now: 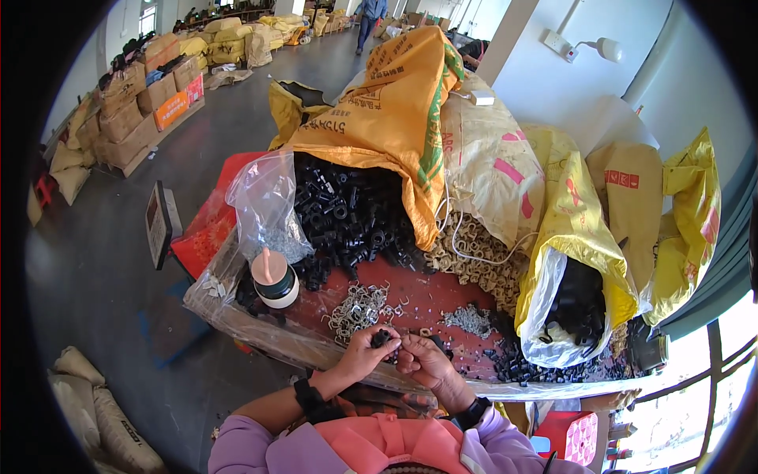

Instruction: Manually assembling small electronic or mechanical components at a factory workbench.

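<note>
My left hand [365,353] is closed around a small black plastic fitting [381,338], held just over the front edge of the table. Close beside it, my right hand [426,362] has its thumb and fingertips pinched together. Whatever lies between those fingertips is too small to make out. Just beyond my hands on the red tabletop [430,294] lies a pile of bent silver metal clips [359,310]. To its right sits a smaller heap of tiny silver pieces [469,319], and further right are many small black parts [525,359].
Black plastic fittings [339,205] spill from an orange woven sack [379,110]; beige rings [482,268] lie beside them. A lidded cup [274,280] stands near the left edge by a clear bag [268,197]. At right, a yellow sack [541,292] holds black parts. A person [369,20] is far behind.
</note>
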`<state>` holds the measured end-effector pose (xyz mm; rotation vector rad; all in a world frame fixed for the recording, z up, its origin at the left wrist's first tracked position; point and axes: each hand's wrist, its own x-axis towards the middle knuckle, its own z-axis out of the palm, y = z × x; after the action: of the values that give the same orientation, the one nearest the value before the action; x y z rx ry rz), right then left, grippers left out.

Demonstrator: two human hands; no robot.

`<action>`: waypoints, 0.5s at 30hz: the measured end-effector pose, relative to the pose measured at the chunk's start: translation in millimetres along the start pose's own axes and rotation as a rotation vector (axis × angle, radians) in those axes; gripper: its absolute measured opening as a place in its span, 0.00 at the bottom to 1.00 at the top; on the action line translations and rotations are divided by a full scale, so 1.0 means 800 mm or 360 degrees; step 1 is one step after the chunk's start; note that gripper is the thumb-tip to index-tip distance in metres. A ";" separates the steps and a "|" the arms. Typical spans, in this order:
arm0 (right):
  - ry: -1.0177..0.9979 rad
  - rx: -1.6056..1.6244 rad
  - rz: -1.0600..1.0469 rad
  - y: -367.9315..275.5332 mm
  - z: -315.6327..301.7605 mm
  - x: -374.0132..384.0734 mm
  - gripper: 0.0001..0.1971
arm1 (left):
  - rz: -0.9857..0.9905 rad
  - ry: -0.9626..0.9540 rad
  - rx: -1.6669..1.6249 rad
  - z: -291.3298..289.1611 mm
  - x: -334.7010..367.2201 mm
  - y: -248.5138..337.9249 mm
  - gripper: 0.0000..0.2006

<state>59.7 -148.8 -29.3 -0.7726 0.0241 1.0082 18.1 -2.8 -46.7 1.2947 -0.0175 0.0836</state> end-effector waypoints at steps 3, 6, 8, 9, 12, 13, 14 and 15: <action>-0.0007 0.0002 0.0005 0.000 -0.001 0.003 0.08 | -0.0078 0.0012 -0.0081 -0.003 0.001 -0.006 0.04; 0.0058 -0.0044 -0.0015 -0.003 0.004 0.007 0.07 | -0.0137 0.0040 -0.0158 -0.005 0.004 -0.008 0.03; 0.0085 -0.0080 -0.0040 -0.001 0.007 0.007 0.07 | -0.0194 0.0073 -0.0235 -0.004 0.002 -0.008 0.03; 0.0109 -0.0115 -0.0065 0.000 0.008 0.007 0.07 | -0.0194 0.0075 -0.0237 -0.003 0.001 -0.009 0.03; 0.0128 -0.0213 -0.0119 0.002 0.011 0.003 0.07 | -0.0199 0.0099 -0.0337 -0.002 -0.003 -0.011 0.03; 0.0123 -0.0276 -0.0153 0.003 0.012 0.002 0.07 | -0.0211 0.0100 -0.0342 0.000 -0.005 -0.009 0.03; 0.0120 -0.0337 -0.0183 0.004 0.013 0.000 0.08 | -0.0192 0.0092 -0.0329 0.000 -0.007 -0.008 0.03; 0.0134 -0.0328 -0.0169 0.005 0.015 -0.001 0.08 | -0.0178 0.0086 -0.0318 0.000 -0.008 -0.008 0.03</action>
<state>51.9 -141.1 -22.4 -0.9945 -0.0484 0.8855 11.8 -5.2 -53.0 1.0911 0.0904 0.0203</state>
